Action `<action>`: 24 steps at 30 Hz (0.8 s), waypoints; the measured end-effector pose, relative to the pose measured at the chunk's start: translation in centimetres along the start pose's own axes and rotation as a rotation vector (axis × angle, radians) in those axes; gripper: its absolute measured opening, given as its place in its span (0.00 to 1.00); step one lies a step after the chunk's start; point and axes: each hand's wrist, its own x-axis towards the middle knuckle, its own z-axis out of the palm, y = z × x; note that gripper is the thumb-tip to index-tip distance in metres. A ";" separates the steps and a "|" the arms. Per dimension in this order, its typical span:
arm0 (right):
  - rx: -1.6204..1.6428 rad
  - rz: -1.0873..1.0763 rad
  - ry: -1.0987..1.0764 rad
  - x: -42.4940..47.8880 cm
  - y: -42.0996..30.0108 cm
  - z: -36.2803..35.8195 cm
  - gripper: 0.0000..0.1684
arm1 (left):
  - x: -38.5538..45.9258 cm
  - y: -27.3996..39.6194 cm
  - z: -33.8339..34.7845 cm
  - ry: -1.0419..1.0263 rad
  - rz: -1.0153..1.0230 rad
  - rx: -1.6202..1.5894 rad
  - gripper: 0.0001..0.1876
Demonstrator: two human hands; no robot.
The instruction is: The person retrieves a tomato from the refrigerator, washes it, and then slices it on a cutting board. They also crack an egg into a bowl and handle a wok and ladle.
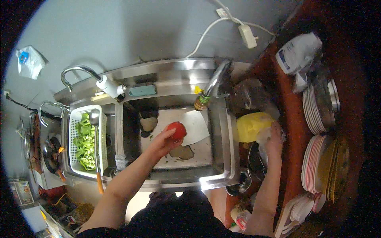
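My left hand [162,143] holds a round red tomato [177,130] over the right-hand basin of the stainless steel sink [218,154]. Below it, a pale sheet [196,128] lies on the basin floor beside some greyish-brown pieces [182,152] and green scraps. To the right of the sink, my right hand [274,139] grips a translucent plastic bag [263,136]. Right against that bag is a yellow bag or cloth [253,126]; which of the two I cannot tell. My right fingertips are partly blurred.
A white basket [104,134] of cut green vegetables [84,148] stands in the left basin, a wooden-handled ladle [96,142] across it. The main faucet [215,78] overhangs the right basin. Stacked plates [312,108], a steel pot [334,95] and a white jug [299,53] line the right side.
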 end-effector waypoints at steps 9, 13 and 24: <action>0.179 -0.564 0.339 7.7 -14.3 9.6 0.25 | 5.8 -0.6 2.5 0.102 -0.179 -0.371 0.26; 0.236 -0.352 0.038 10.6 -13.8 14.4 0.13 | 7.4 -0.4 1.6 -0.004 -0.297 -0.303 0.26; 0.293 -0.451 0.194 2.9 -17.8 14.2 0.27 | 9.7 -0.1 1.4 0.119 -0.284 -0.215 0.19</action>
